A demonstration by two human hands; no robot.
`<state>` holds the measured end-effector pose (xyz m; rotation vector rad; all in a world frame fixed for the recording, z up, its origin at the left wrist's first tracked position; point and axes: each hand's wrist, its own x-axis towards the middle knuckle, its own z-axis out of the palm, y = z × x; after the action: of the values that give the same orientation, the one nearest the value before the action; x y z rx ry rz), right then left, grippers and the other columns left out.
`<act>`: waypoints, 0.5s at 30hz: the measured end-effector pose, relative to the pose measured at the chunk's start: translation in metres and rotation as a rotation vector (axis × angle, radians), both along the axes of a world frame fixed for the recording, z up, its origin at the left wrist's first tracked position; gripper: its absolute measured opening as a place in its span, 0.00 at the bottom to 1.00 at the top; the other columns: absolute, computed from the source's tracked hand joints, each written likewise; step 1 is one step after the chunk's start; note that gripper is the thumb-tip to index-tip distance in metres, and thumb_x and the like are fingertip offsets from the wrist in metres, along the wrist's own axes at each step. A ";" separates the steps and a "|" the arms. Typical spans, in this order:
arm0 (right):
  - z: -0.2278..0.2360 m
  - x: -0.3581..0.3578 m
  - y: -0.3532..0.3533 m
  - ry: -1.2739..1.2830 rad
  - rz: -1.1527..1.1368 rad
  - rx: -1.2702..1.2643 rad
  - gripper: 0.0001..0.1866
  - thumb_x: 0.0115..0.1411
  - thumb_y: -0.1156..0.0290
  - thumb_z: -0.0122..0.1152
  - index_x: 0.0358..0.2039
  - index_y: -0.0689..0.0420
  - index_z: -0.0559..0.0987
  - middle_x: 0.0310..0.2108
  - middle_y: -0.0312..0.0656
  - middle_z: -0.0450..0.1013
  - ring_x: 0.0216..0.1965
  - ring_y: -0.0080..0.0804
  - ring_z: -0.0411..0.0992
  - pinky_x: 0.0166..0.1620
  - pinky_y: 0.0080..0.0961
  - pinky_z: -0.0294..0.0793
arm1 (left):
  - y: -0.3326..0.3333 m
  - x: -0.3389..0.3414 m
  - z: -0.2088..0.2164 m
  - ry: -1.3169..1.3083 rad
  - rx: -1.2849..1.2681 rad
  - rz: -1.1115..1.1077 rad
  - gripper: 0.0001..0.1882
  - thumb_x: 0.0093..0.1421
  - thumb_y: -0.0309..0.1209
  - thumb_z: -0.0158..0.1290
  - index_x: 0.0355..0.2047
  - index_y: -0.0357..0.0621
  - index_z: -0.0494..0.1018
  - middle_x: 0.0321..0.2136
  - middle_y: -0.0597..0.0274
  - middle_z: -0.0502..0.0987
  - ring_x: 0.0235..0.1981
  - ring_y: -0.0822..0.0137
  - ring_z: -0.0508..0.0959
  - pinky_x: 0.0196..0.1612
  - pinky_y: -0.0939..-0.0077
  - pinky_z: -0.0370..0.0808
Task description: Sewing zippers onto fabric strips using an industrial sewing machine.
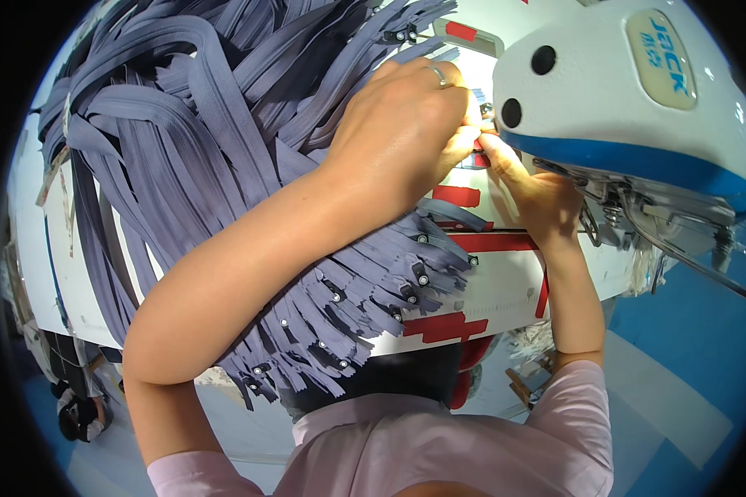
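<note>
My left hand (414, 124), with a ring on one finger, is closed with bent fingers beside the needle area of a white and blue sewing machine (622, 91). A small grey-blue bit, seemingly a zipper end, shows in the bright light by its fingertips. My right hand (543, 195) is pinched, thumb and finger meeting the left fingertips under the machine head; what lies between them is hidden. Under and left of my left forearm spreads a big pile of grey-blue zippers (215, 108). Their cut ends with dark sliders (419, 273) fan out towards me.
Red tape strips (493, 242) mark the white table (506, 286). Metal levers and a spring (612, 211) hang under the machine head on the right. Below the table edge are scraps on the floor (530, 340). Another person (79, 414) is at the far lower left.
</note>
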<state>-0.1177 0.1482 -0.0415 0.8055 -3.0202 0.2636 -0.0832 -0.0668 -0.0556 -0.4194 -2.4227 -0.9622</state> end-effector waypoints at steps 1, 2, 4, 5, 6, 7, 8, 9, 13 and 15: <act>-0.008 -0.002 0.002 0.022 0.124 -0.282 0.10 0.57 0.62 0.71 0.40 0.47 0.87 0.31 0.35 0.81 0.25 0.23 0.74 0.31 0.21 0.71 | 0.000 0.000 0.000 0.016 0.013 0.005 0.10 0.50 0.25 0.62 0.30 0.36 0.73 0.35 0.55 0.77 0.38 0.50 0.75 0.42 0.61 0.71; -0.018 -0.006 0.004 0.046 0.248 -0.565 0.09 0.58 0.61 0.70 0.39 0.44 0.87 0.30 0.35 0.81 0.23 0.23 0.73 0.30 0.21 0.71 | 0.000 0.001 0.001 0.030 0.025 0.008 0.10 0.50 0.25 0.62 0.29 0.35 0.72 0.34 0.54 0.76 0.38 0.49 0.75 0.41 0.61 0.71; -0.026 -0.019 0.020 0.216 0.441 -0.499 0.13 0.59 0.63 0.68 0.46 0.42 0.84 0.35 0.35 0.81 0.27 0.25 0.74 0.31 0.22 0.71 | 0.001 0.001 0.009 -0.015 0.035 -0.017 0.09 0.52 0.25 0.60 0.28 0.34 0.71 0.33 0.52 0.75 0.36 0.49 0.74 0.41 0.61 0.71; -0.027 -0.020 0.026 0.655 0.581 -0.092 0.18 0.60 0.64 0.67 0.51 0.44 0.80 0.37 0.36 0.80 0.29 0.27 0.74 0.32 0.24 0.71 | 0.001 0.002 0.013 -0.067 0.049 -0.028 0.08 0.55 0.25 0.57 0.28 0.33 0.70 0.33 0.51 0.74 0.35 0.48 0.73 0.41 0.60 0.70; -0.028 -0.022 0.032 1.074 0.685 0.346 0.22 0.61 0.66 0.65 0.56 0.45 0.77 0.38 0.37 0.79 0.31 0.30 0.74 0.33 0.26 0.72 | 0.000 0.002 0.016 -0.066 0.023 -0.040 0.08 0.55 0.25 0.57 0.28 0.33 0.70 0.33 0.51 0.74 0.35 0.48 0.73 0.41 0.60 0.70; -0.033 -0.028 0.041 1.081 0.657 0.331 0.22 0.61 0.66 0.65 0.56 0.45 0.77 0.38 0.37 0.79 0.31 0.30 0.74 0.33 0.26 0.72 | -0.001 0.001 0.017 -0.108 0.063 -0.034 0.08 0.56 0.26 0.54 0.26 0.32 0.71 0.32 0.49 0.75 0.37 0.46 0.73 0.42 0.58 0.70; -0.043 -0.036 0.058 0.841 0.596 0.064 0.22 0.60 0.68 0.64 0.56 0.48 0.76 0.38 0.38 0.79 0.32 0.33 0.74 0.33 0.27 0.72 | 0.001 0.001 0.019 -0.151 0.111 -0.032 0.10 0.58 0.27 0.50 0.24 0.32 0.71 0.31 0.46 0.75 0.38 0.45 0.74 0.44 0.57 0.70; -0.054 -0.044 0.072 0.596 0.526 -0.202 0.21 0.60 0.70 0.63 0.55 0.50 0.75 0.39 0.39 0.78 0.34 0.36 0.74 0.34 0.29 0.73 | 0.002 0.002 0.023 -0.204 0.109 -0.034 0.10 0.59 0.29 0.47 0.26 0.32 0.69 0.31 0.44 0.74 0.37 0.43 0.73 0.44 0.54 0.70; -0.001 -0.056 0.041 0.180 -0.280 -0.590 0.05 0.58 0.74 0.60 0.34 0.59 0.80 0.33 0.49 0.78 0.35 0.41 0.77 0.34 0.30 0.75 | 0.002 0.007 0.025 -0.268 0.074 0.002 0.10 0.59 0.29 0.47 0.33 0.31 0.70 0.34 0.44 0.73 0.39 0.44 0.72 0.46 0.54 0.70; 0.011 -0.048 0.040 0.078 -0.318 -0.934 0.18 0.61 0.66 0.58 0.18 0.61 0.69 0.14 0.32 0.59 0.20 0.19 0.55 0.23 0.27 0.55 | 0.003 0.010 0.032 -0.271 0.011 0.006 0.10 0.59 0.29 0.49 0.35 0.32 0.72 0.35 0.45 0.73 0.40 0.44 0.72 0.47 0.55 0.70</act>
<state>-0.1660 0.1886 -0.0300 0.2316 -2.4171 1.4103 -0.0731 -0.0641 -0.0239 -0.2927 -2.6561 -1.0903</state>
